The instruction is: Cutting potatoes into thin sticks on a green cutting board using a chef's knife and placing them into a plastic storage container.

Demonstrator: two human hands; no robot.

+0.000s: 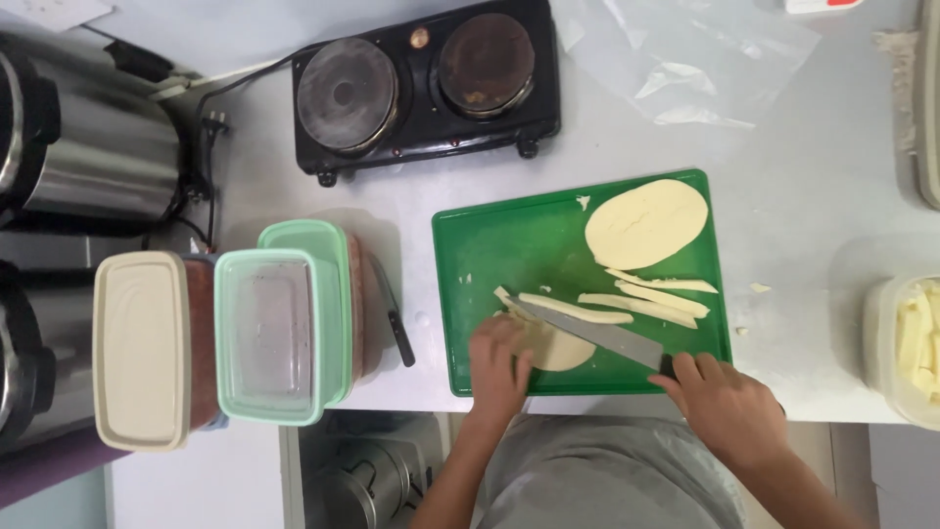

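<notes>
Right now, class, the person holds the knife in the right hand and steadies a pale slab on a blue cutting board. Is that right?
Not quite. The cutting board is green, not blue, as the head view shows. The rest stands: the right hand holds the knife, and the left hand steadies the pale slab on the board.

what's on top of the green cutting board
On the green cutting board: a large pale oval slab, several cut strips, and a piece under the knife, partly covered by the left hand.
</notes>
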